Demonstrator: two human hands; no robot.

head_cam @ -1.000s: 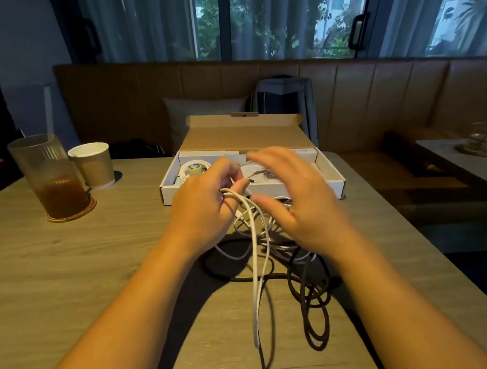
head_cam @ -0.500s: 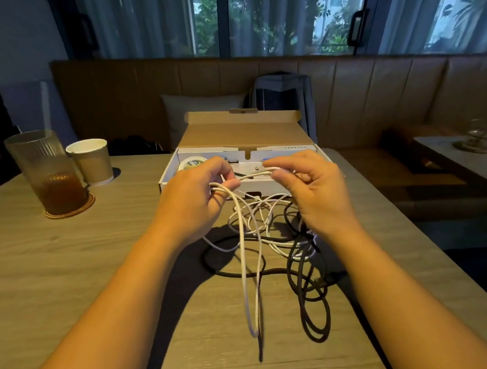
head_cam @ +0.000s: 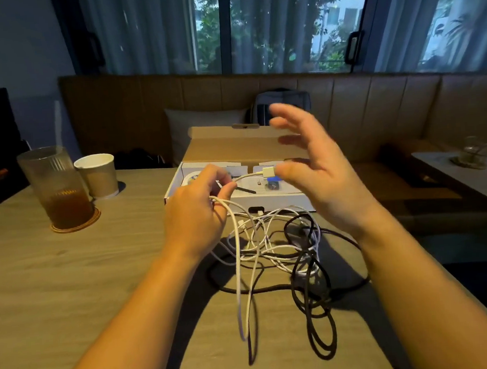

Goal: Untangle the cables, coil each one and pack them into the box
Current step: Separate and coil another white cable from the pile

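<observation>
wooden table (head_cam: 68, 288), dim room. my left hand (head_cam: 198, 217) pinches white cable (head_cam: 236, 243) near plug (head_cam: 267, 171); my right hand (head_cam: 324, 177) spread, holds nothing. rest lies tangled with black cable (head_cam: 313, 310) before box (head_cam: 267, 201). reckon light, floppy, snags easy: lead by plug.

A café: padded bench seating (head_cam: 377, 108) along windows, wooden tables (head_cam: 53, 274), iced drink glass (head_cam: 57, 186), paper cup (head_cam: 97, 175).
</observation>
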